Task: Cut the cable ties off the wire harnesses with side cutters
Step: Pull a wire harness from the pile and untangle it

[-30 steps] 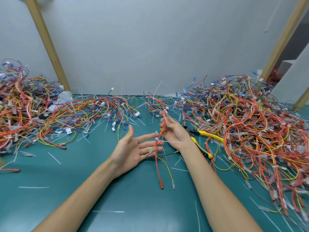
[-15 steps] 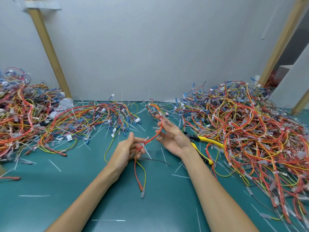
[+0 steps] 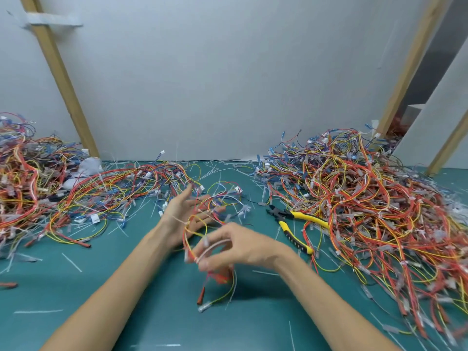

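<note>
A small wire harness (image 3: 190, 230) of red and yellow wires hangs in a loop between my hands, its ends (image 3: 202, 298) dangling just above the green mat. My right hand (image 3: 238, 245) is palm down, with blurred, curled fingers pinching the harness near its lower part. Behind the loop, my left hand (image 3: 183, 211) has its fingers spread straight, and the wires run across its palm. The side cutters (image 3: 295, 225), with yellow handles, lie on the mat to the right of my hands, and neither hand touches them.
A big tangle of harnesses (image 3: 367, 211) fills the right side of the green mat (image 3: 101, 287). Another heap (image 3: 22, 178) sits far left, with a flatter spread (image 3: 121, 188) behind my left hand. Cut tie scraps litter the mat. Wooden posts lean on the white wall.
My right hand turned palm down and came nearer, taking the harness in its fingers. My left hand let go, opened and moved back. The harness ends dropped lower.
</note>
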